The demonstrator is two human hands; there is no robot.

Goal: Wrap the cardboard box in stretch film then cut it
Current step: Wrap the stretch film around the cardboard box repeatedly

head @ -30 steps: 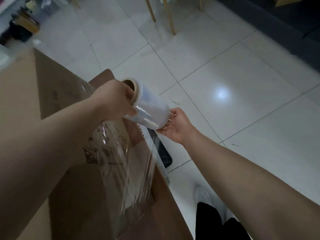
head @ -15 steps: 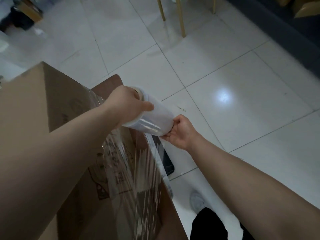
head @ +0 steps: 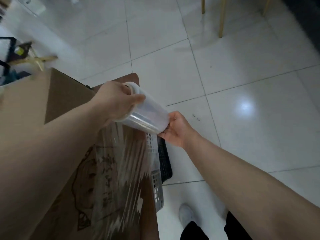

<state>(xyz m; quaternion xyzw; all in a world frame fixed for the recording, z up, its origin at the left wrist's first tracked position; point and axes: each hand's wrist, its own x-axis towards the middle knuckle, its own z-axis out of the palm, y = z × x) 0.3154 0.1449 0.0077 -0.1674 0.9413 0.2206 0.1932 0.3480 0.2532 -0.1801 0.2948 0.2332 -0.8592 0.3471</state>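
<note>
Against the printed side of the cardboard box [head: 57, 170], low and left in view, a sheet of stretch film [head: 124, 170] is being drawn down from the roll [head: 145, 115]. The roll is being held at both ends: left hand [head: 117, 101] clamped over the far end, right hand [head: 174, 130] closed on the near end. Judgement: the sheet is best kept taut and level, with overlapping turns. A gray basket [head: 157, 187] is standing just beside the box.
</note>
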